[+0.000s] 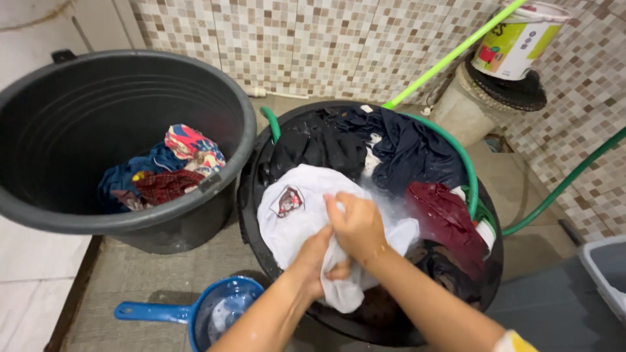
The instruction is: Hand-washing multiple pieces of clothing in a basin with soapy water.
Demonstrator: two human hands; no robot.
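Both hands grip a bunched fold of the white garment [297,215] over the black wash tub [251,215]: the left hand [319,261] clenches from below, the right hand [357,225] from above. Rubbing probably works best with the fists close, the cloth kept low over the soapy water, and fresh folds gathered in often.

Soft, even light fills the scene, casting only faint shadows. The grey tub [98,221] is dark inside. Wet glare glints on the black basin's rim [251,228]. Wide-angle distortion bends the edges; focus stays fairly sharp.
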